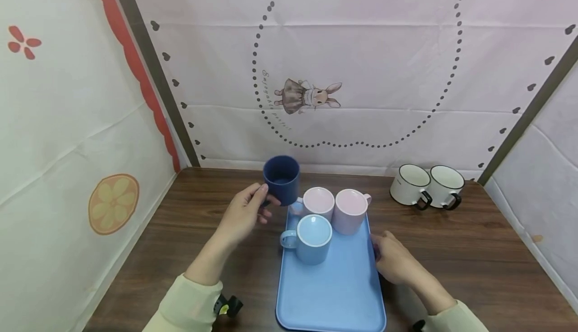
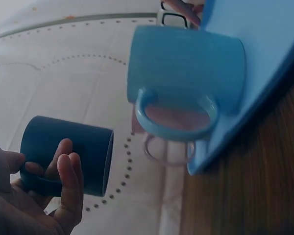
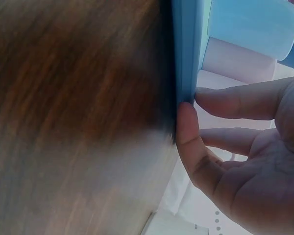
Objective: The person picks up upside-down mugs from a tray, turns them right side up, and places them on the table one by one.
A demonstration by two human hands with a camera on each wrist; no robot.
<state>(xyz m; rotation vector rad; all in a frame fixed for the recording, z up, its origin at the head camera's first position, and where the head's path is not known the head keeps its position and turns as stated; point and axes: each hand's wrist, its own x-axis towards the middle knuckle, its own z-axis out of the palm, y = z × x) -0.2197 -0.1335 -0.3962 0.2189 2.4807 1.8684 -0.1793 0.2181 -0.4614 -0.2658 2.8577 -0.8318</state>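
A dark blue mug (image 1: pixel 282 181) is held by its handle in my left hand (image 1: pixel 244 214), in the air behind the left back corner of the blue tray (image 1: pixel 343 292). The left wrist view shows the fingers curled at the mug's handle. My right hand (image 1: pixel 395 259) pinches the tray's right rim between thumb and fingertips, plain in the right wrist view. On the tray stand a light blue mug (image 1: pixel 314 246), its handle to the left, and two pink mugs (image 1: pixel 318 201) behind it, all upright.
Two white enamel mugs (image 1: pixel 408 186) with black rims and handles stand side by side at the back right of the wooden table (image 1: pixel 451 252). A printed cloth (image 1: pixel 375 71) hangs along the table's back edge, and more cloth covers the left and right sides.
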